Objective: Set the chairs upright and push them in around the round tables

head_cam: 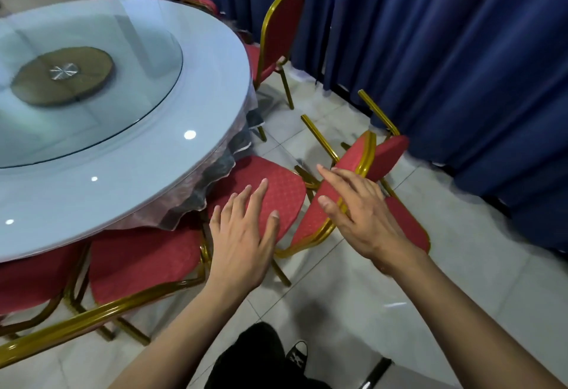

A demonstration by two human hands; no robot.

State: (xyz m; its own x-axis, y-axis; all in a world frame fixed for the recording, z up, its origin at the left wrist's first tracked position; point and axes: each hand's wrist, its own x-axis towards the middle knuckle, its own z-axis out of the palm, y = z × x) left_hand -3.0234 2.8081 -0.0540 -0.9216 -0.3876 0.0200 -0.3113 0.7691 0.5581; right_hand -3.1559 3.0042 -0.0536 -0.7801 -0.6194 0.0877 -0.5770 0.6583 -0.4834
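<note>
Both hands hang over the chairs at the near right of the round surface (215, 87), fingers spread and holding nothing. The left hand (242, 235) hovers above a red seat (276, 186) already tucked partly under the rim; whether it touches the cloth I cannot tell. The right hand (359, 213) reaches toward the tipped chair (341, 179), just right of that seat, probably to take its gold frame for lifting. That chair lies on its side on the tiled floor (338, 290), legs (316, 135) pointing up and away toward the blue curtain (461, 66), so it cannot be pushed in until righted. An upright chair (281, 26) stands farther off against the surface. Seats and backs are padded red fabric with a small dotted weave; frames are glossy gold tube with rounded corners. The surface carries a smooth glass turntable (92, 81) over a clear plastic cover with a frilled edge.
</note>
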